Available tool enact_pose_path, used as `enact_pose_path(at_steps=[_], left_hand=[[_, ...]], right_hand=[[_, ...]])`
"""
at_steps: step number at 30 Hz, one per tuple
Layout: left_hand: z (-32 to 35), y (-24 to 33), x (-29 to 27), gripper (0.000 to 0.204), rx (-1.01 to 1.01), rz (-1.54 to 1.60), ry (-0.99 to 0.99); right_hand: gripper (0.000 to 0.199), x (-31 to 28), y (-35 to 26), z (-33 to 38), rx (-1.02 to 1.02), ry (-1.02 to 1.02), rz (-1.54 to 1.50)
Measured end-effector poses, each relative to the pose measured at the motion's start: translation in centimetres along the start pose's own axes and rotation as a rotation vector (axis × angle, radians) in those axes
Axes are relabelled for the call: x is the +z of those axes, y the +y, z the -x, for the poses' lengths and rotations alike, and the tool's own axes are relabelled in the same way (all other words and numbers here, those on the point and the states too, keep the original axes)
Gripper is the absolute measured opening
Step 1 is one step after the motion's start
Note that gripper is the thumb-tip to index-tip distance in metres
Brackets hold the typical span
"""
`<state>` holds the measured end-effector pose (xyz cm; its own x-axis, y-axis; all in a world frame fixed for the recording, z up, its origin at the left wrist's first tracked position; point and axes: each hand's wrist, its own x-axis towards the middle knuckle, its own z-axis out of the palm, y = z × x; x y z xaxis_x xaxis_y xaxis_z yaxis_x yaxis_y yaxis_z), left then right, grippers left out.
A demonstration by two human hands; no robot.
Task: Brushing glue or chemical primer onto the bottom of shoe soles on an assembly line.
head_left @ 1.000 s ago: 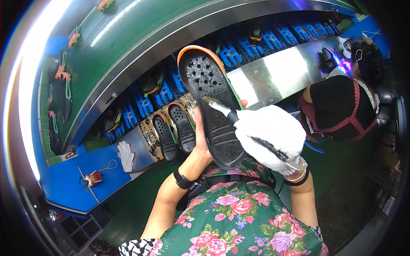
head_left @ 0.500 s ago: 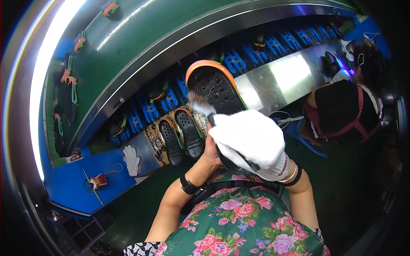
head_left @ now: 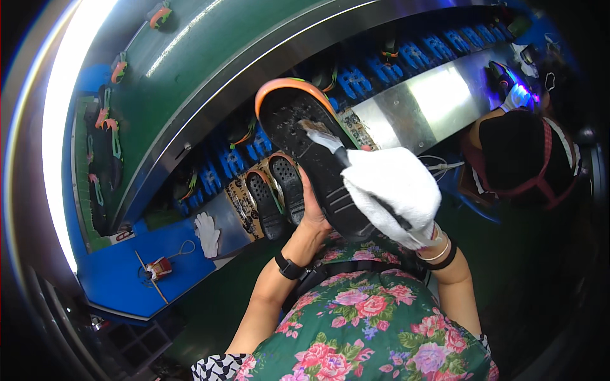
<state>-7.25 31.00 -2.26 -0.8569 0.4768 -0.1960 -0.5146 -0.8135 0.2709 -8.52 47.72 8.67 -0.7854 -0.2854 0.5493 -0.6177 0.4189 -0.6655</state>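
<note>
A large black clog [head_left: 293,136] with an orange and green rim is held up in front of me, toe end away. My bare left hand [head_left: 312,208] grips it along its left side, the thumb lying on the edge. In a white knit glove, my right hand [head_left: 395,193] closes around a brush [head_left: 324,138]; its bristles touch the clog's dark face near the toe. Behind my left hand, another black clog [head_left: 262,202] and its mate [head_left: 288,185] rest on a piece of printed cardboard [head_left: 240,206].
Blue racks [head_left: 356,82] line the far side beneath a metal rail. On a blue table [head_left: 114,279] at left lie a small red container [head_left: 157,270] and a spare white glove [head_left: 207,234]. Colourful shoe parts sit on the green belt [head_left: 210,47]. A co-worker [head_left: 515,149] is at right.
The clog has shifted up and left and now shows more of its length. The brush has moved from the clog's left edge inward across its face.
</note>
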Motion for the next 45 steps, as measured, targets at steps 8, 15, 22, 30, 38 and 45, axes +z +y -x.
enact_pose_path(at_steps=[8, 15, 22, 30, 38, 45], left_hand=[[-1.1, 0.8, 0.8, 0.097, 0.132, 0.135, -0.136], [-1.9, 1.3, -0.7, 0.11, -0.036, 0.159, -0.371], [-1.7, 2.1, -0.2, 0.104, 0.069, 0.184, -0.242], [-2.3, 2.9, -0.6, 0.11, 0.059, 0.251, -0.289], [-2.1, 2.9, -0.4, 0.107, 0.107, 0.261, -0.214], [-1.8, 3.6, 1.1, 0.116, 0.124, 0.322, -0.169]], right_hand=[[0.025, 0.7, -0.1, 0.4, 0.017, 0.037, -0.16], [0.032, 2.0, -0.9, 2.3, -0.014, -0.054, -0.316], [0.032, 2.5, -0.5, 3.5, -0.094, -0.06, -0.11], [0.029, 2.3, -0.4, 4.3, -0.028, -0.062, -0.153], [0.028, 1.6, -0.5, 4.9, 0.06, -0.032, -0.24], [0.023, 1.2, 0.4, 5.5, 0.172, -0.002, -0.309]])
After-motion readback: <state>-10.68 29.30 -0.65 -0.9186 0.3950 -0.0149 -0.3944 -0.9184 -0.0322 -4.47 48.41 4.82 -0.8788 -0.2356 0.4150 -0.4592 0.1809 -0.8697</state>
